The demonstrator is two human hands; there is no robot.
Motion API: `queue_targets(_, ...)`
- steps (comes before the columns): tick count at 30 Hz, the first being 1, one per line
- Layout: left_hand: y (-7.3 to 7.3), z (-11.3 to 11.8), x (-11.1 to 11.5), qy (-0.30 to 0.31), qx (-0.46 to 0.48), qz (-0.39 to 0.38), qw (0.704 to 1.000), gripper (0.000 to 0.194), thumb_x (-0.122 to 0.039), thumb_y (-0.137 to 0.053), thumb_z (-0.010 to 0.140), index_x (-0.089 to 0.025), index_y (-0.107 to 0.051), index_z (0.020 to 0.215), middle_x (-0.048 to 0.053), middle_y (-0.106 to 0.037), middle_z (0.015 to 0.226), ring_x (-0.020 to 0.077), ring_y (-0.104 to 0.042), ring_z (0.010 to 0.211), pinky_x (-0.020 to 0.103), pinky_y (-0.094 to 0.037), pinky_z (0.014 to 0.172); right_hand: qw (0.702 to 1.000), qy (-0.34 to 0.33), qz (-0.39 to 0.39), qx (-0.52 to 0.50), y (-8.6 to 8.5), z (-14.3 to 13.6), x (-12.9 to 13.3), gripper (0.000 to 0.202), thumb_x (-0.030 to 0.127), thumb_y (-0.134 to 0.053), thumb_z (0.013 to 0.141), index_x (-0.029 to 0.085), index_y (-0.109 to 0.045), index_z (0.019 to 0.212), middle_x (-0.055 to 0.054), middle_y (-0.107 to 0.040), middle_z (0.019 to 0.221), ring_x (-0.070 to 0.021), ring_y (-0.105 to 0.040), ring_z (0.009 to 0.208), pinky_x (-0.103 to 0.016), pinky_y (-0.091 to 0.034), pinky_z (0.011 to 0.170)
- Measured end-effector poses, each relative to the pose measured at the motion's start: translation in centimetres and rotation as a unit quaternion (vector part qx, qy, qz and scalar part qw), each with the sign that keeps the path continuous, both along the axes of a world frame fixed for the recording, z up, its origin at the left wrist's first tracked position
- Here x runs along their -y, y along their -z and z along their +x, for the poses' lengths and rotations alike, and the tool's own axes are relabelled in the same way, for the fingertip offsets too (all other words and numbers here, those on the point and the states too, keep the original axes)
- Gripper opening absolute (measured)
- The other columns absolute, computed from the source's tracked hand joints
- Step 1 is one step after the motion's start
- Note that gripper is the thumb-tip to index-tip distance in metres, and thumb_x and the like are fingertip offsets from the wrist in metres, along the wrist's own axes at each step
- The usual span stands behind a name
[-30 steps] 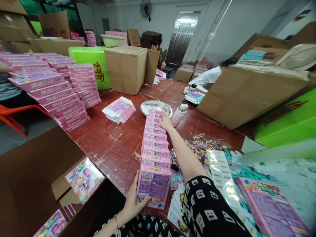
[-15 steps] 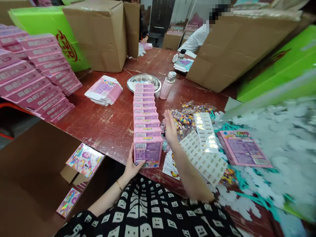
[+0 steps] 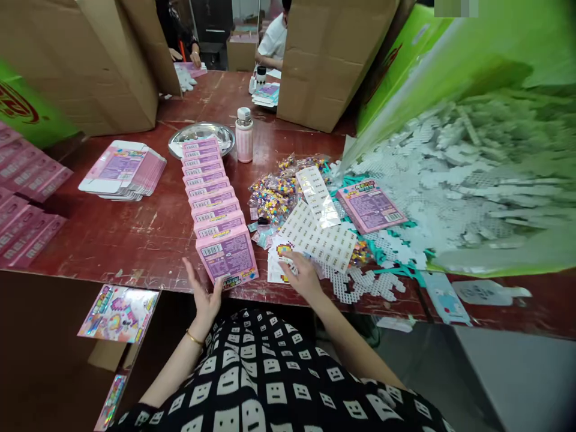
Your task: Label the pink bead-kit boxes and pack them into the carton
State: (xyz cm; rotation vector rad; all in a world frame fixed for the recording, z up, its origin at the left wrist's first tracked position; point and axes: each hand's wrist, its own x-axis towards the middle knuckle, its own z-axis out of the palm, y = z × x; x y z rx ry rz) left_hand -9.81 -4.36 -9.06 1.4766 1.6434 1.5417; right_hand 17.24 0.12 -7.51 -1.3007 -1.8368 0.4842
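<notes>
A row of pink boxes (image 3: 228,258) leans front to back on the red table, the nearest one showing its purple printed panel. My left hand (image 3: 204,300) is at the lower left of that nearest box, fingers spread, thumb at its bottom edge. Over the small stack of white printed cards (image 3: 275,267) is my right hand (image 3: 302,277), fingers apart and touching or just above the top card. Beside the cards lie sticker sheets (image 3: 315,237) and clear bags of coloured beads (image 3: 274,198). A single pink box (image 3: 371,206) rests farther right.
Flat folded cartons (image 3: 123,169), a metal tray (image 3: 202,132) and a bottle (image 3: 244,137) stand farther back. A plastic bag of white mesh pieces (image 3: 472,180) covers the right side. Cardboard boxes (image 3: 324,60) stand behind; two other people work across the table.
My right hand has moved down from beside the row to the white cards. My left hand has loosened from the front box, its fingers now spread. The view has turned to the right.
</notes>
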Motion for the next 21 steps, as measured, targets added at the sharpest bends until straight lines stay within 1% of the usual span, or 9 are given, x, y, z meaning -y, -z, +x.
queue_targets(2,0.1,0.0,1.0,0.006,-0.087,0.051,0.995,0.097,-0.035,-0.074,0.080,-0.027,-0.013,0.155,0.009,0.010,0.166,0.0327,0.013,0.150,0.057,0.002,0.121,1.000,0.012,-0.001,0.026,-0.3,2.5,0.6,0.023,0.036,-0.053,0.095,0.021,-0.070,0.099,-0.008,-0.075,0.092,-0.0237,-0.071,0.085,-0.040,-0.058,0.080)
queue_targets(3,0.3,0.3,1.5,0.018,-0.119,0.066,0.991,0.097,-0.032,-0.076,0.077,-0.028,-0.017,0.154,0.009,0.008,0.166,0.0348,0.014,0.149,0.061,0.003,0.119,0.999,0.013,-0.003,0.031,-0.3,3.3,0.9,0.023,0.035,-0.053,0.095,0.021,-0.071,0.095,-0.008,-0.076,0.089,-0.0234,-0.072,0.081,-0.039,-0.059,0.077)
queue_targets(5,0.8,1.3,2.0,0.056,-0.156,0.080,0.983,0.088,-0.027,-0.077,0.075,-0.028,-0.029,0.148,0.011,-0.003,0.166,0.0383,0.006,0.149,0.066,-0.001,0.117,0.999,0.022,-0.006,0.036,0.1,4.1,1.4,0.022,0.034,-0.053,0.094,0.021,-0.071,0.092,-0.008,-0.076,0.089,-0.0235,-0.072,0.081,-0.040,-0.059,0.079)
queue_targets(8,0.5,3.5,2.0,0.134,-0.187,0.106,0.967,0.067,-0.019,-0.072,0.077,-0.026,-0.044,0.138,0.015,-0.026,0.161,0.0390,-0.017,0.148,0.068,-0.014,0.116,0.997,0.065,-0.005,0.043,0.5,4.9,1.9,0.022,0.032,-0.053,0.094,0.021,-0.072,0.093,-0.009,-0.076,0.090,-0.0237,-0.072,0.084,-0.041,-0.058,0.082)
queue_targets(11,-0.8,5.1,1.2,0.281,-0.188,0.139,0.931,0.061,-0.010,-0.060,0.084,-0.026,-0.044,0.140,0.014,-0.048,0.149,0.0320,-0.043,0.139,0.060,-0.034,0.113,0.992,0.119,-0.002,0.047,0.6,6.2,2.6,0.022,0.033,-0.053,0.094,0.021,-0.072,0.094,-0.009,-0.076,0.090,-0.0228,-0.072,0.082,-0.039,-0.059,0.079)
queue_targets(14,-1.8,5.7,0.3,0.414,-0.181,0.124,0.883,0.059,-0.006,-0.051,0.087,-0.026,-0.044,0.143,0.010,-0.066,0.129,0.0222,-0.066,0.116,0.041,-0.053,0.100,0.986,0.159,-0.001,0.053,0.5,8.0,3.8,0.021,0.033,-0.054,0.094,0.022,-0.072,0.094,-0.007,-0.076,0.089,-0.0219,-0.072,0.080,-0.038,-0.059,0.078)
queue_targets(17,-1.6,5.9,-0.2,0.444,-0.197,0.098,0.868,0.051,-0.007,-0.048,0.089,-0.026,-0.053,0.136,0.006,-0.076,0.109,0.0184,-0.074,0.092,0.033,-0.059,0.088,0.977,0.205,0.013,0.055,0.6,9.5,4.5,0.022,0.035,-0.056,0.092,0.021,-0.072,0.091,-0.008,-0.076,0.087,-0.0232,-0.072,0.080,-0.040,-0.058,0.078)
queue_targets(19,-1.2,5.9,-0.4,0.450,-0.204,0.086,0.865,0.048,-0.008,-0.048,0.089,-0.026,-0.057,0.132,0.005,-0.077,0.104,0.0186,-0.075,0.089,0.033,-0.059,0.086,0.970,0.237,0.028,0.053,0.4,10.5,3.9,0.022,0.037,-0.057,0.091,0.020,-0.071,0.089,-0.009,-0.075,0.085,-0.0240,-0.071,0.078,-0.041,-0.058,0.077)
queue_targets(21,-0.9,5.9,-0.4,0.453,-0.203,0.075,0.865,0.046,-0.008,-0.047,0.089,-0.025,-0.059,0.130,0.005,-0.077,0.103,0.0190,-0.074,0.090,0.032,-0.059,0.083,0.963,0.262,0.043,0.051,-0.1,11.5,2.3,0.024,0.037,-0.056,0.091,0.018,-0.070,0.090,-0.010,-0.074,0.085,-0.0239,-0.070,0.077,-0.041,-0.057,0.076)
